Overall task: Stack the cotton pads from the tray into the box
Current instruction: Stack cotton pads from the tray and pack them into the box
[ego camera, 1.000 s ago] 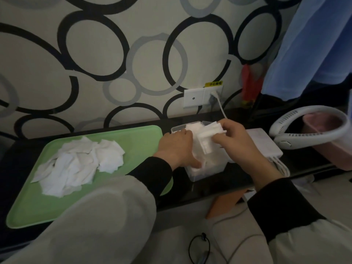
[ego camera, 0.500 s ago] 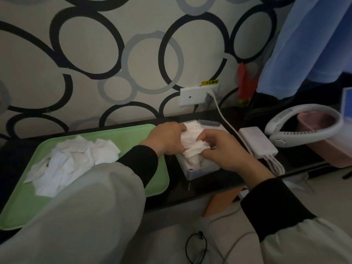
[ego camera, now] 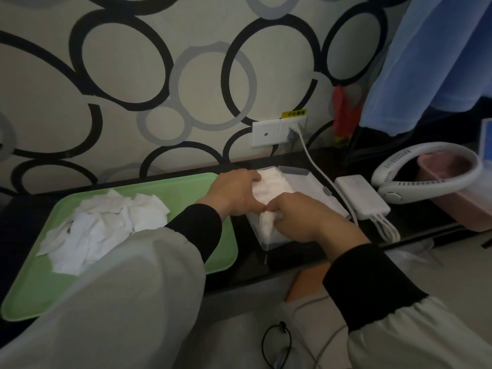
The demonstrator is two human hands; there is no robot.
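A clear plastic box (ego camera: 300, 179) stands on the dark shelf right of a green tray (ego camera: 186, 182). White cotton pads (ego camera: 269, 187) fill the box's left part. My left hand (ego camera: 234, 193) lies on the left side of those pads, fingers curved over them. At the box's near end my right hand (ego camera: 295, 217) pinches a few cotton pads (ego camera: 266, 225) and holds them down in the box. A loose heap of cotton pads (ego camera: 101, 225) lies on the tray's left half, partly hidden by my left sleeve.
Right of the box sit a white charger block (ego camera: 362, 195) with cables, a white neck fan (ego camera: 426, 171) and a pink container (ego camera: 458, 187). A wall socket (ego camera: 279, 131) is behind the box. Blue cloth (ego camera: 431, 57) hangs at the top right.
My right hand has brought its pinched pads down from above the box into its near end. My left hand has shifted to the box's left side.
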